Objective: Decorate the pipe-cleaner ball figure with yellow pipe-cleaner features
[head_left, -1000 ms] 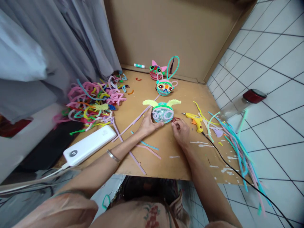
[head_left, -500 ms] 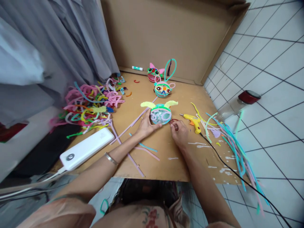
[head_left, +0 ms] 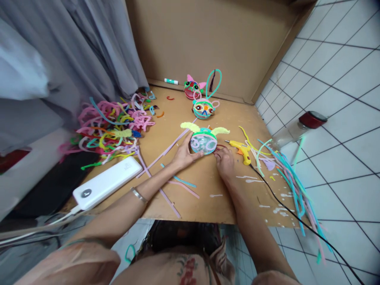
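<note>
Round, eared ornament (head_left: 203,143), resting mid-table, was clasped at its left side between the left hand's (head_left: 184,155) thumb and fingers. Beside it, the right hand's (head_left: 225,159) fingertips were closed together, apparently on dark red strands (head_left: 222,147). A yellow glue gun (head_left: 242,151) lay farther right; a decorated ball (head_left: 203,110) stood behind.

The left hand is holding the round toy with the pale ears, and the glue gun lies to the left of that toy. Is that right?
Not quite: the glue gun lies to the right of the round toy, as the head view shows. The left hand is indeed holding the toy.
</note>
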`<state>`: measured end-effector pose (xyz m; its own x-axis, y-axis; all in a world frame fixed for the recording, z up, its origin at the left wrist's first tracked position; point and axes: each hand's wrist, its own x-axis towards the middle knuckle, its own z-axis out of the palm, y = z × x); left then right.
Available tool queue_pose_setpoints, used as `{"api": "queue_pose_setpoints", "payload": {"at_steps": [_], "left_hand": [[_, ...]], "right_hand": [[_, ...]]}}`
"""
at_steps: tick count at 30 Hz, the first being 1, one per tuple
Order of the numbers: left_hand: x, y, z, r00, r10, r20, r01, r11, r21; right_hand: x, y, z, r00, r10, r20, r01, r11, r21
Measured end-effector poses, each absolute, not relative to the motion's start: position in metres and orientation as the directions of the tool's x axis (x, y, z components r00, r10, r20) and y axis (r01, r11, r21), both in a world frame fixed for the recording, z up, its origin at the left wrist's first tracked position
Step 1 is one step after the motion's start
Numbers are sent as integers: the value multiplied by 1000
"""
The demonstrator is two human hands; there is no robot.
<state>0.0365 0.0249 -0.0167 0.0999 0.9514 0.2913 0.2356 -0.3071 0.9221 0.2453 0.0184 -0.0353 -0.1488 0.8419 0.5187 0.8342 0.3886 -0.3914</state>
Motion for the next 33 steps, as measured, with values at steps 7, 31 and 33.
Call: {"api": "queue_pose_setpoints", "payload": {"at_steps": [7,31,33], "left_hand": [[37,24,-12,89,961,263,262,-277,924],[36,25,-16,75,962,264,233,-274,933],[36,25,-14,78,962,261,248,-272,930]], "right_hand": [[249,24,-34,-162,836,524,823,407,-395],[238,12,-14,-61,839,541,722,411,-557],[233,11,-12,-7,841,541,656,412,-632]]}}
